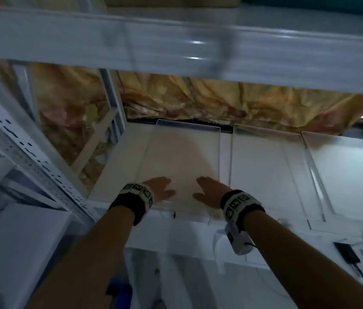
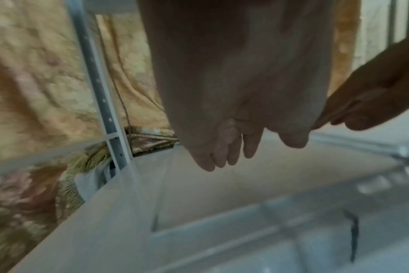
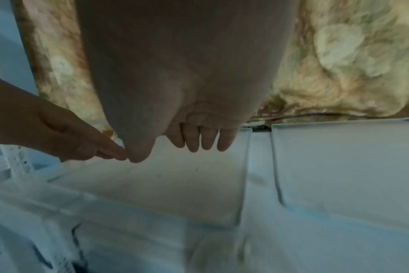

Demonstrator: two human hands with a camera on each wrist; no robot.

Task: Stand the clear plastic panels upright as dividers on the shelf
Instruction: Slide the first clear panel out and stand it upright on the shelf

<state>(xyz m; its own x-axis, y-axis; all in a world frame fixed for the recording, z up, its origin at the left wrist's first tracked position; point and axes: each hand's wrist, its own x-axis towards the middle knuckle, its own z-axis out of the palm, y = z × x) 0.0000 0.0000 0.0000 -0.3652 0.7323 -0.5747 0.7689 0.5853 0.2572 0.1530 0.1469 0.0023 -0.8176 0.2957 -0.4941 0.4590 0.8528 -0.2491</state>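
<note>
reaching over flat clear panels

lying flat on the white shelf (image 1: pixel 113 175), the leftmost clear panel (image 1: pixel 182 152) looks transparent, round-cornered, faintly smudged. left hand (image 1: pixel 159 188) and right hand (image 1: pixel 209 191) extend over its near end, fingers straight and relaxed; contact unclear. two more panels (image 1: pixel 265 166) lie flat rightward.

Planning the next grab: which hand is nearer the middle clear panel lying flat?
Right. The right hand hovers beside the middle panel; the left hand sits farther left, over the leftmost panel.

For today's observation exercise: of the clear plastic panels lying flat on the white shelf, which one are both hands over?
The leftmost clear plastic panel: the left hand and right hand are over its near end; the other two panels lie further right.
</note>
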